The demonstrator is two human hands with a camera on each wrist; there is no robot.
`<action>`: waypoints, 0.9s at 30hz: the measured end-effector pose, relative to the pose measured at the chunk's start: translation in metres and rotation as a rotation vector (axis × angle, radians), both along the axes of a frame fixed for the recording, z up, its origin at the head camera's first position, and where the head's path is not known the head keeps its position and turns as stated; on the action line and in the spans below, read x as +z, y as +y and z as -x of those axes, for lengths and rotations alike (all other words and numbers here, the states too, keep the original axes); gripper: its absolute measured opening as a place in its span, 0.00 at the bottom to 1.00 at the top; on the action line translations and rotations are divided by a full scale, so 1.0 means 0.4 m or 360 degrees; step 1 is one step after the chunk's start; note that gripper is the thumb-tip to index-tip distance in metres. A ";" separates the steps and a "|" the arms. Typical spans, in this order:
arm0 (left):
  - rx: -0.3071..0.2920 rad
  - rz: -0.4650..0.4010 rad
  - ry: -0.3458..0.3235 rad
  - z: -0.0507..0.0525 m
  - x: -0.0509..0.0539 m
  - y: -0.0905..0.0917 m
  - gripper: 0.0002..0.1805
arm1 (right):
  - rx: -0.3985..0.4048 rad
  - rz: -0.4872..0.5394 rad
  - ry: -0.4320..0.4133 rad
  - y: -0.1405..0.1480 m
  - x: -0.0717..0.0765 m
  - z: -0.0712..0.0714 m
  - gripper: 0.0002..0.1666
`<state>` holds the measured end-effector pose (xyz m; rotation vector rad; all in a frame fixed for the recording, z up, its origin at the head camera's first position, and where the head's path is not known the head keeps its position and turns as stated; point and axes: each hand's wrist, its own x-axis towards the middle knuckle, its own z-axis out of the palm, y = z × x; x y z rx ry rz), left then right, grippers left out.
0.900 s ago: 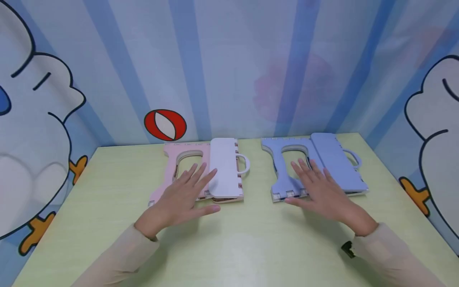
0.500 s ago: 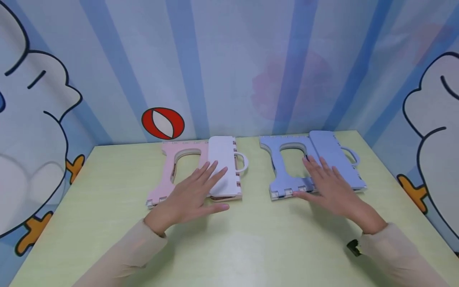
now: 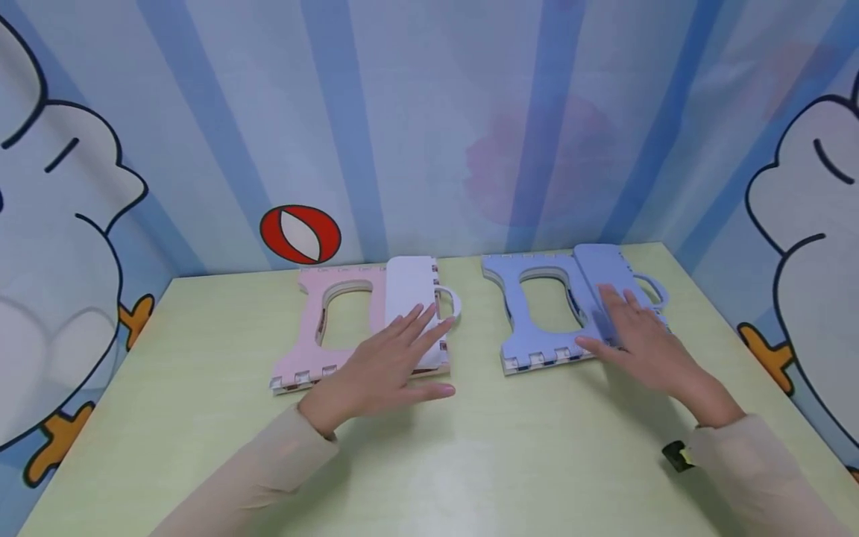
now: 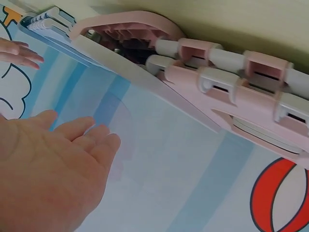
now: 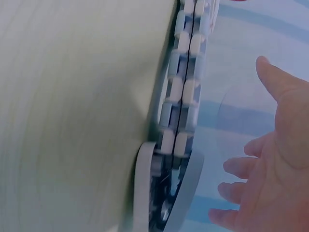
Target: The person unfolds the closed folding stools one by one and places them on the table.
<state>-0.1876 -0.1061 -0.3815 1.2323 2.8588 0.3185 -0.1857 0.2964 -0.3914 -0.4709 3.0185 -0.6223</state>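
Note:
Two flat folded plastic pieces lie at the back of the table. The pink and white one is on the left, the blue one on the right; each has a wide opening and a loop handle at its right side. My left hand, fingers spread, hovers over the white panel's front part. Over the blue panel's front part is my right hand, fingers extended. In the left wrist view the left hand stands apart from the pink hinged edge; the right wrist view shows the right hand apart from the blue-white hinges.
The pale green tabletop stretches in front of both pieces. A striped blue backdrop with cartoon figures and a red and white ball rises behind and beside the table. A small black item sits at the right cuff.
Both hands have moved to the right, still spread, the left from the pink part to over the white panel, the right further onto the blue panel. The head view has shifted slightly.

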 end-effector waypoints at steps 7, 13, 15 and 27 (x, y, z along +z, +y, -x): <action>-0.0075 0.0025 0.0033 0.007 -0.008 0.053 0.50 | -0.0090 0.0065 -0.0039 0.062 -0.014 0.016 0.57; -0.0124 0.0000 -0.0021 0.006 -0.006 0.093 0.50 | -0.0161 0.0101 -0.0111 0.098 -0.019 0.023 0.57; -0.0142 -0.0004 -0.0021 0.007 -0.006 0.104 0.49 | -0.0168 0.0106 -0.0125 0.108 -0.020 0.025 0.57; -0.0202 0.0025 -0.0087 0.014 -0.016 0.160 0.48 | -0.0236 0.0333 -0.0207 0.161 -0.023 0.042 0.51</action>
